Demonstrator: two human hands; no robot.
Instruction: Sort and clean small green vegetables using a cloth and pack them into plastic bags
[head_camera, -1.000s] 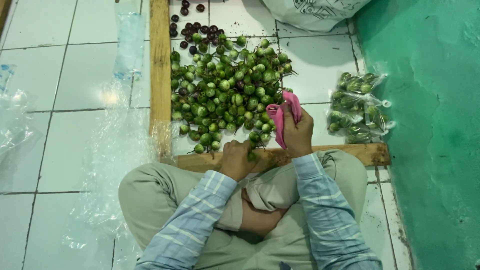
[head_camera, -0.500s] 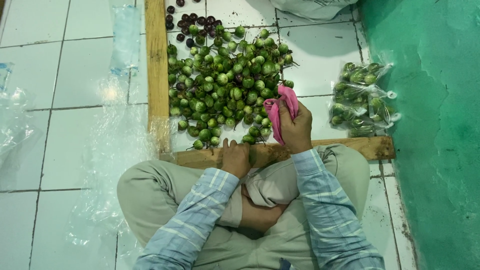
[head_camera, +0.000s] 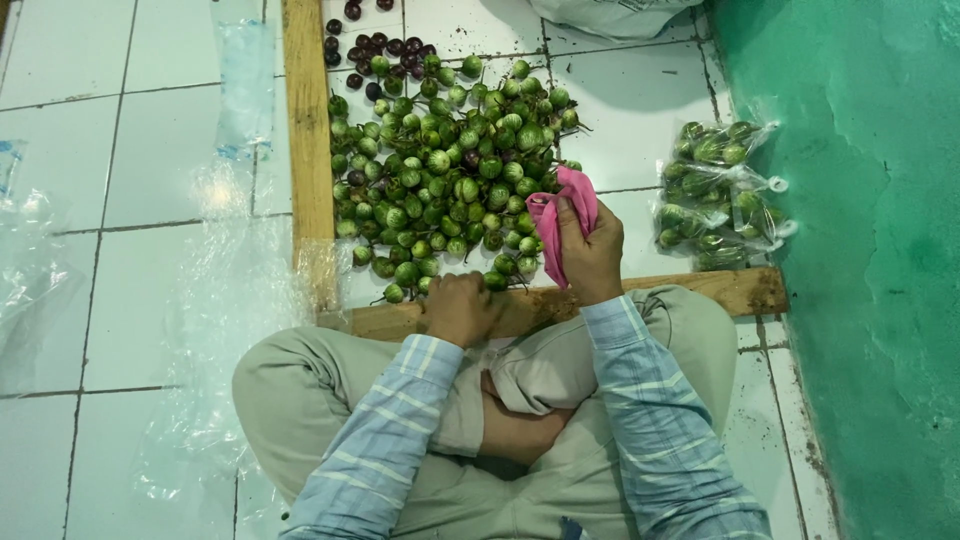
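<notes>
- A pink cloth (head_camera: 563, 215), gripped in the right hand (head_camera: 590, 262), rises at the right edge of a pile of small green eggplants (head_camera: 450, 180), as if for wiping them.
- The left hand (head_camera: 460, 308) is curled shut over fruit at the near edge, by the wooden frame (head_camera: 308, 150).
- Filled clear bags (head_camera: 720, 190) lie right, beside the green wall.
- Both hands sit much as half a second ago.

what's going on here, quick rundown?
A person sits cross-legged on a white tiled floor facing a pile of small green eggplants fenced by wooden planks. The right hand holds a pink cloth; the left hand rests at the pile's near edge. Filled clear bags lie by the green wall.
</notes>
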